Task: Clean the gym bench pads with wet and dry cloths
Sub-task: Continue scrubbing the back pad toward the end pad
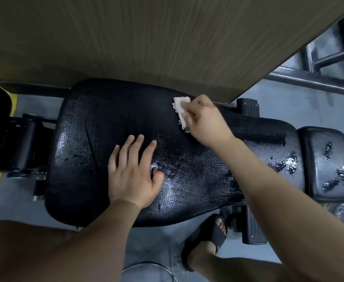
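Presently | right grip (pixel 205 121) clamped on cloth (pixel 180 107) | left grip (pixel 132 171) splayed flat on pad (pixel 89 129) | risk: palm may slip on wet sheen

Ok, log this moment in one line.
right hand: grips white cloth on bench pad | left hand: flat on bench pad

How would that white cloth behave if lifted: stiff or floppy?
Probably floppy: the white cloth bunches and folds under the right hand. Likely light: small beside that hand. Possibly damp, given shiny streaks on the bench pad.
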Tool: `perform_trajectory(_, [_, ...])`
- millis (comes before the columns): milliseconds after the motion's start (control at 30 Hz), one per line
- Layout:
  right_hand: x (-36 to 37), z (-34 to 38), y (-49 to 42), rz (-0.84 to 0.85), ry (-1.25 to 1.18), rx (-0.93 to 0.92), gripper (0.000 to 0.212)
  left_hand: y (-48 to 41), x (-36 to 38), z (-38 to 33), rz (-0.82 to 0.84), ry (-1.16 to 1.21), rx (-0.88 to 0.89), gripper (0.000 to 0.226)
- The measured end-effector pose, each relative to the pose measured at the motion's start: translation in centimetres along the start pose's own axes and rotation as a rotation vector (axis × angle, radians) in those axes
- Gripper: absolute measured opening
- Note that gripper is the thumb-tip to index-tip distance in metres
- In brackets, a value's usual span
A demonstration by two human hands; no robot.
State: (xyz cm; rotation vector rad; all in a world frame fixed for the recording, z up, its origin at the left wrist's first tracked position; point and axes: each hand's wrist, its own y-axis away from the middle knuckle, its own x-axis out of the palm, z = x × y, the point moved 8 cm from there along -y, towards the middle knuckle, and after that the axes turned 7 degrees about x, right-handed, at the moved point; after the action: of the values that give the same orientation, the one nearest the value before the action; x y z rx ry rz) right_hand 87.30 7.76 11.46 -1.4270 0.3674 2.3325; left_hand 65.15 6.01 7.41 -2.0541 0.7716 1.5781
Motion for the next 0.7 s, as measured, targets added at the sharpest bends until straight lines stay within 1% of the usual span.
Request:
perform_trajectory(100, [2.6,1.2,0.5,0.026,0.092,-0.085,0.032,0.0,0.0,0.0,0.004,0.000,-0.001,0.070])
perform_trajectory(200, [2.6,1.4,0.2,-0.038,0.195,-0.137,0.027,0.0,0.1,0.0,0.015,0.000,-0.004,0.071])
perform_trajectory(233, [2.1,0.5,-0.1,-0.070,0.230,-0.116,0.027,0.0,0.1,0.0,0.019,0.001,-0.004,0.071])
perform_trajectory(267, [1.4,-0.9,-0.4,-0.113,0.263,-0.056,0.025,0.0,0.1,0.0,0.022,0.003,-0.003,0.071])
perform_trajectory(333, [-0.2,-3.8,-0.9,-0.193,0.279,0.150,0.022,0.0,0.2,0.0,0.025,0.005,-0.005,0.070])
perform_trajectory(367, [-0.3,-4.7,-1.1,-0.205,0.271,0.234,0.022,0.0,0.2,0.1,0.026,0.004,-0.008,0.070])
perform_trajectory(400, [-0.1,-4.7,-1.3,-0.198,0.260,0.277,0.023,0.0,0.2,0.1,0.028,0.002,-0.009,0.070])
perform_trajectory(433, [0.3,-4.2,-1.8,-0.178,0.244,0.281,0.023,0.1,0.1,0.1,0.029,-0.001,-0.010,0.070])
perform_trajectory(500, [1.3,-2.3,-3.1,-0.115,0.214,0.225,0.025,0.1,0.0,0.0,0.024,-0.009,-0.005,0.070])
perform_trajectory(567, [2.2,-0.8,-5.0,0.034,0.229,0.209,0.027,0.1,-0.1,-0.1,0.016,-0.018,-0.001,0.071])
perform_trajectory(633, [3.3,-0.2,-6.8,0.219,0.254,0.200,0.036,0.0,-0.1,-0.1,0.012,-0.024,-0.003,0.071])
perform_trajectory(700, [3.8,0.0,-7.7,0.361,0.204,0.183,0.044,0.0,-0.1,0.0,0.018,-0.028,-0.005,0.071])
